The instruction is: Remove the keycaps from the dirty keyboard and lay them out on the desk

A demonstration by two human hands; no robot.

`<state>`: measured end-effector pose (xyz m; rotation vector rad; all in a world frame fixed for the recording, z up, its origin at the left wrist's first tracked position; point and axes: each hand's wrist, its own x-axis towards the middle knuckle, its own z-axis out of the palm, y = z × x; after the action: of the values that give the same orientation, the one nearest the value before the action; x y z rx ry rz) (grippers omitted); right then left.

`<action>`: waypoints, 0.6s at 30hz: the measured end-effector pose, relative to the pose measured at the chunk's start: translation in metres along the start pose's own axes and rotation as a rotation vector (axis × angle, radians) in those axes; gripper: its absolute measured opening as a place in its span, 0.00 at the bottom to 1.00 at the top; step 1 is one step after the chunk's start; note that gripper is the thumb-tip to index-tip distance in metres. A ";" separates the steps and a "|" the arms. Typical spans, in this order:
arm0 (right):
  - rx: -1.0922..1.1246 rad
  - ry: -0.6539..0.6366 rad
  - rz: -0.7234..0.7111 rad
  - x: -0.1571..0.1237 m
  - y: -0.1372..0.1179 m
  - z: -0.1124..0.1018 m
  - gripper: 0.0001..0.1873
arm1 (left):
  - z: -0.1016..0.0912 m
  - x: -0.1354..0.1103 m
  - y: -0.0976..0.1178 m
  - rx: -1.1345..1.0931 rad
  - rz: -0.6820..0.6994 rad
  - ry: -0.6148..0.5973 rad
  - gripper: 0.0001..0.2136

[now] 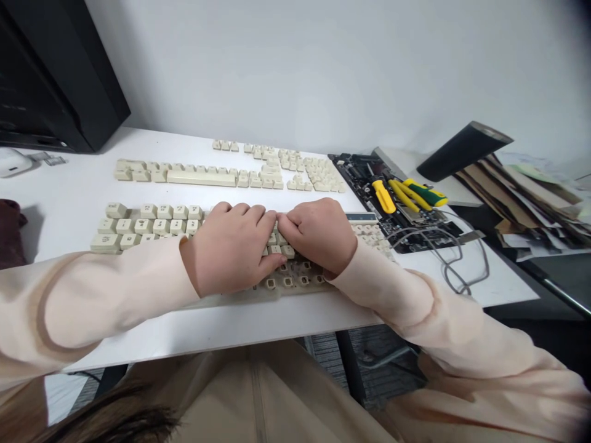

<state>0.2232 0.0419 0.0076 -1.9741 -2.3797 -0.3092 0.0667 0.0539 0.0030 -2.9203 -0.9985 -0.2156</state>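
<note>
A cream keyboard (286, 290) lies across the desk under both hands. Its left part carries keycaps (132, 226), while bare key sockets (305, 280) show at the lower middle and right. My left hand (237, 246) rests over the middle of the keyboard, palm down, fingers extended and thumb pointing right beside a few keycaps. Right against its fingertips is my right hand (318, 234), closed, its curled fingers and thumb pressed down at the upper rows. Whatever it pinches is hidden beneath the fingers.
Behind the keyboard, loose keycaps and a spacebar (201, 178) are laid out in rows. On the right, a yellow screwdriver (384, 197) and yellow-handled pliers (409, 195) lie on a circuit board (355, 172). A grey cable (455, 261) loops nearby. A black monitor (55, 74) stands left.
</note>
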 end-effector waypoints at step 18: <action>0.141 0.165 -0.016 -0.006 0.004 0.010 0.20 | 0.001 0.002 -0.001 0.026 -0.009 -0.030 0.26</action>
<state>0.2290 0.0388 -0.0025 -1.7956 -2.2497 -0.2841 0.0675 0.0555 0.0023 -2.9041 -1.0115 -0.1579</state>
